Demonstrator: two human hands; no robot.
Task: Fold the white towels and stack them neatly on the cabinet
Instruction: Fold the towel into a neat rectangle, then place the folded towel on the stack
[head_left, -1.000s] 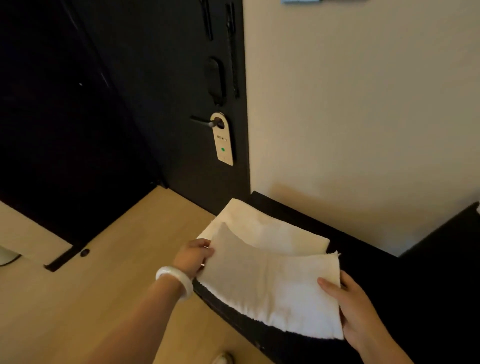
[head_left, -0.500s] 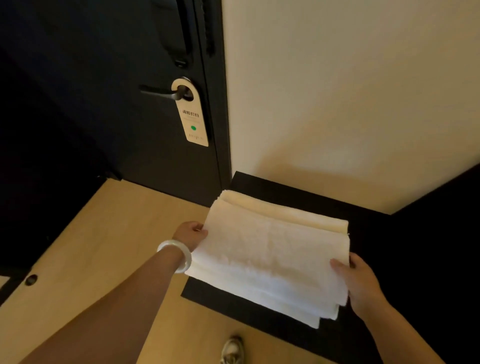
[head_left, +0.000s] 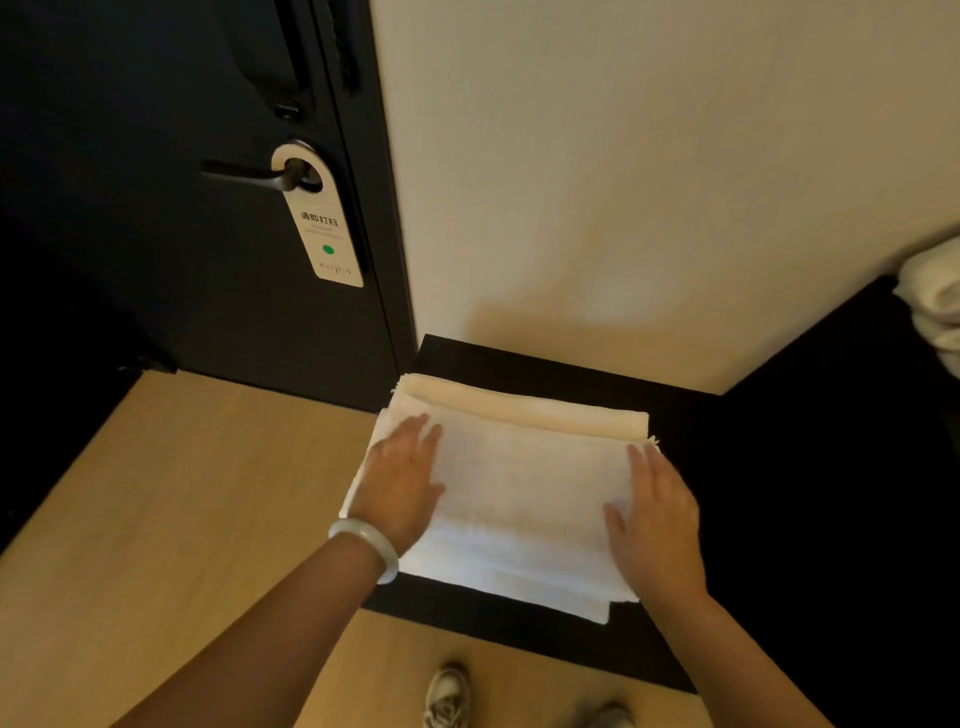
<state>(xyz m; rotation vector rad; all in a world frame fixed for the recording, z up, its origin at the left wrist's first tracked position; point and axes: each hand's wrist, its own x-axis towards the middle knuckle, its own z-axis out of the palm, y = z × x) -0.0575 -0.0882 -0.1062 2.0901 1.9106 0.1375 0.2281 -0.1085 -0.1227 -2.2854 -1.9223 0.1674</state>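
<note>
White towels (head_left: 519, 499) lie stacked on the dark cabinet (head_left: 571, 369), directly beneath the fingers (head_left: 415, 439). The left hand (head_left: 402, 488) and right hand (head_left: 657, 525) rest flat near opposite ends, fingers straight and slightly spread, probably to smooth and square the pile.

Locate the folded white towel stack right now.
In the head view, the towel stack lies mid-frame on the black cabinet, right of the door, under the left hand and right hand.
</note>
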